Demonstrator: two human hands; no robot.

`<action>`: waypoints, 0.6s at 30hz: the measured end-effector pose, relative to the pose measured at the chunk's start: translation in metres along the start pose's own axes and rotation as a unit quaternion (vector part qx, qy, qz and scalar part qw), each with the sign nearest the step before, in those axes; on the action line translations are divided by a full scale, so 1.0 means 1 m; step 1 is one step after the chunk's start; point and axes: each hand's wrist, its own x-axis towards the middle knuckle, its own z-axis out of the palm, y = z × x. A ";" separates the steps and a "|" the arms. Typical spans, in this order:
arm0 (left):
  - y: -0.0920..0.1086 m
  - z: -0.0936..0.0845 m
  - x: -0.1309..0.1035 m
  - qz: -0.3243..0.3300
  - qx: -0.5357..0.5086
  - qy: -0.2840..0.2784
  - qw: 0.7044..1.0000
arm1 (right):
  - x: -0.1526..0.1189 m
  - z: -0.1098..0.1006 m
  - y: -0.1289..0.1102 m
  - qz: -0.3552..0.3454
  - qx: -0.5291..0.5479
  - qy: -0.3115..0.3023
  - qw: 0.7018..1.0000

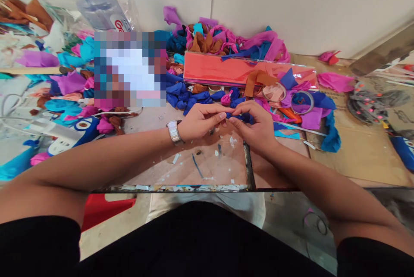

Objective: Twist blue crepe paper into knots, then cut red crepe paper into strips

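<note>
Between my two hands, at the middle of the table, is a small dark blue fabric piece (246,117). My left hand (204,121), with a metal watch on its wrist, pinches its left end between thumb and fingers. My right hand (255,124) has its fingers closed round the right part, touching close to the left fingertips. Just behind the hands lies a heap of knotted blue fabric pieces (181,92). Parts of the held piece are hidden by the fingers.
A long red plastic-wrapped pack (220,69) lies behind, with tape rolls (302,103) to its right. Colourful fabric scraps (74,82) and a water bottle (100,7) are at left. Cardboard (349,156) covers the right side. The table's front edge (194,188) runs below my forearms.
</note>
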 end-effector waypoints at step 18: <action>-0.004 0.005 0.000 -0.045 -0.110 0.022 0.993 | 0.001 -0.001 -0.004 -0.015 -0.007 -0.014 1.000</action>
